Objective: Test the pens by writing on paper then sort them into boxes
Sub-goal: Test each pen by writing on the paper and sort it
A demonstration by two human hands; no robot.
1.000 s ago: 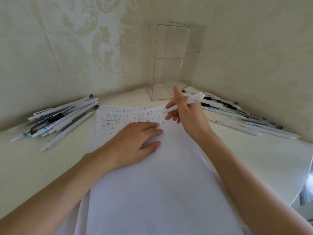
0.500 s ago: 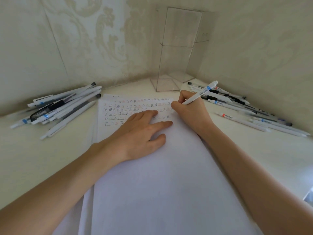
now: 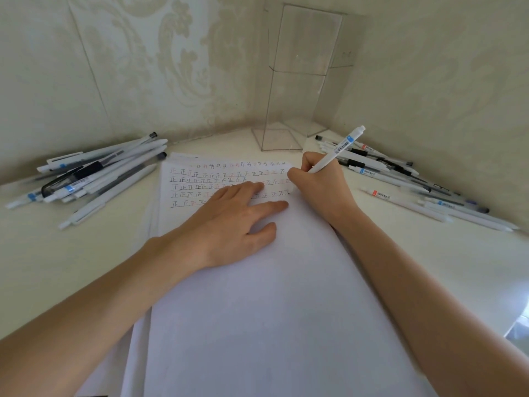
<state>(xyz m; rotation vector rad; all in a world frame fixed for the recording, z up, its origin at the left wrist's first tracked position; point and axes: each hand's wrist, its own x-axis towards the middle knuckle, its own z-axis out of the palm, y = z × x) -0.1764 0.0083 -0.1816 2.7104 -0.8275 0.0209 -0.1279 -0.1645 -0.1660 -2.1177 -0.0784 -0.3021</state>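
A white sheet of paper [image 3: 257, 296] lies in front of me, with rows of small written marks across its top. My left hand [image 3: 229, 222] lies flat on the sheet with fingers spread, covering part of the marks. My right hand [image 3: 320, 184] grips a white pen [image 3: 340, 149] with a blue band, its tip down on the paper at the right end of the fourth row. One heap of pens [image 3: 91, 174] lies at the left, another heap of pens [image 3: 406, 179] at the right. Two tall clear boxes [image 3: 294, 81] stand in the far corner.
The cream table [image 3: 458, 267] meets patterned walls at the back and on the right. More sheets [image 3: 143, 325] stick out under the top one on the left. The table's edge shows at the lower right.
My right hand brought the pen down from above the paper and set its tip on the sheet. A new stroke has appeared at the end of the fourth row. My left hand stayed flat.
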